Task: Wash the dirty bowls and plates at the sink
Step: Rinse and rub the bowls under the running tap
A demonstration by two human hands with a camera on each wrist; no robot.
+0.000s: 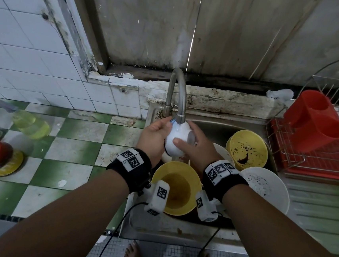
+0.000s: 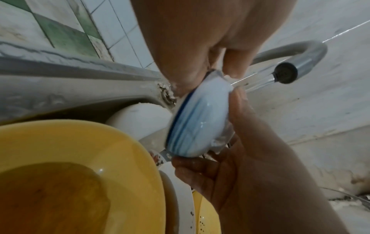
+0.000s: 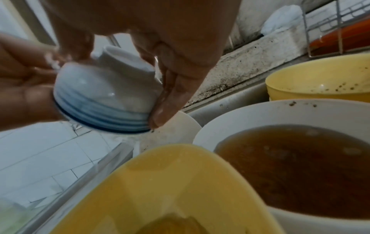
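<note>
A small white bowl (image 1: 175,143) with a blue-banded rim is held tilted under the running faucet (image 1: 178,92), over the sink (image 1: 227,123). My left hand (image 1: 157,134) grips its rim side, thumb on top. My right hand (image 1: 193,141) holds the foot side, with the thumb pressed on the bowl's wall. In the left wrist view, water from the spout (image 2: 286,72) hits the bowl (image 2: 200,123). The right wrist view shows the bowl (image 3: 106,95) with its foot ring up, between my right fingers (image 3: 176,88) and my left palm (image 3: 20,82).
The sink holds a yellow bowl (image 1: 176,187) of brownish water, a speckled yellow bowl (image 1: 246,150) and a dirty white bowl (image 1: 266,187). To the right stands a wire rack (image 1: 316,161) with a red holder (image 1: 312,119). A soap bottle (image 1: 30,124) lies on the tiled counter at left.
</note>
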